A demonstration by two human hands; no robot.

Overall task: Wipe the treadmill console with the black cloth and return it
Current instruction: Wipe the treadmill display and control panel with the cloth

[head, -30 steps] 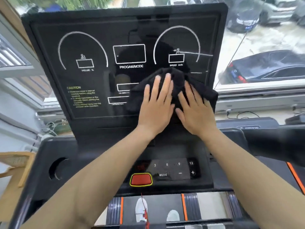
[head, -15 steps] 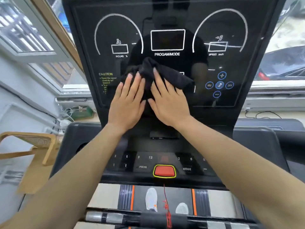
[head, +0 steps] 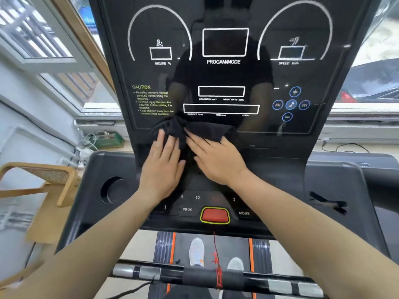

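The black cloth (head: 205,129) lies bunched against the lower left edge of the glossy treadmill console (head: 224,78), just below the caution text. My left hand (head: 163,167) presses flat on the cloth's left part, fingers together and pointing up. My right hand (head: 216,158) presses flat on its right part, fingers angled up and left. Both palms cover the cloth's lower half, where the screen meets the button deck.
A red stop button (head: 214,215) with PROG and MODE keys sits below my wrists. A round cup holder (head: 113,189) is at the left, a wooden chair (head: 43,186) beyond it. The handlebar (head: 216,277) crosses the bottom. Windows flank the console.
Both hands have slid the cloth down and leftward across the screen, from the right side under the speed dial to the bottom left edge. The camera view has shifted too.
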